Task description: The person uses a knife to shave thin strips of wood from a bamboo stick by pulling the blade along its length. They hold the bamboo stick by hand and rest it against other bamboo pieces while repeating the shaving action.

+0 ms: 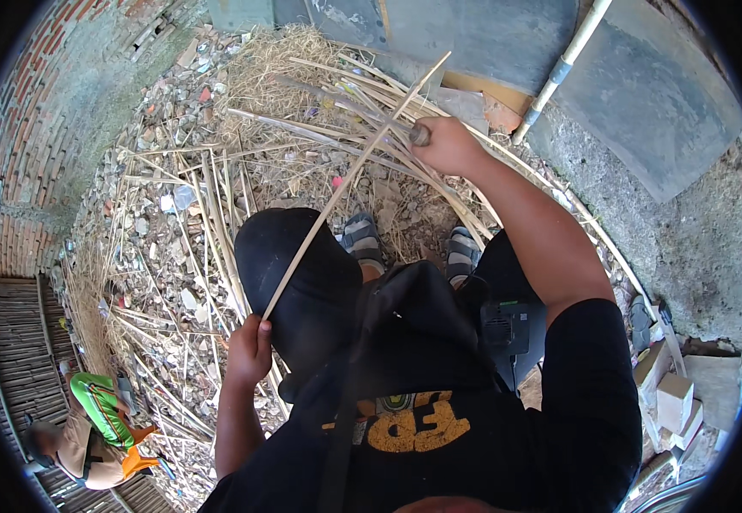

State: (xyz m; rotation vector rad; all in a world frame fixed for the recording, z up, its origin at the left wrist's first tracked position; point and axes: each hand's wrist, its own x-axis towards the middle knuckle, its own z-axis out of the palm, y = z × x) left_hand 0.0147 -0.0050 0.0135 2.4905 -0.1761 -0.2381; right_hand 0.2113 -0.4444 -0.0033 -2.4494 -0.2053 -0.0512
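Observation:
A long, thin bamboo strip (pixel 330 209) slants from over my left thigh up toward the far side. My left hand (pixel 249 352) pinches its near end between thumb and fingers. Closed round a wooden handle, my right hand (pixel 449 147) holds what looks like a long knife (pixel 420 134). Its greyish blade points away to the left, hard to pick out against the strips behind it. The bamboo strip crosses the blade just left of the handle; whether they touch I cannot tell.
Loose bamboo strips (pixel 212 214) lie over rubble ground around my sandalled feet (pixel 362 235). Dry shavings (pixel 281 64) are heaped at the far side. A pole (pixel 561 71) leans by grey panels at right. Another person (pixel 88 436) sits at lower left near a brick wall (pixel 24 128).

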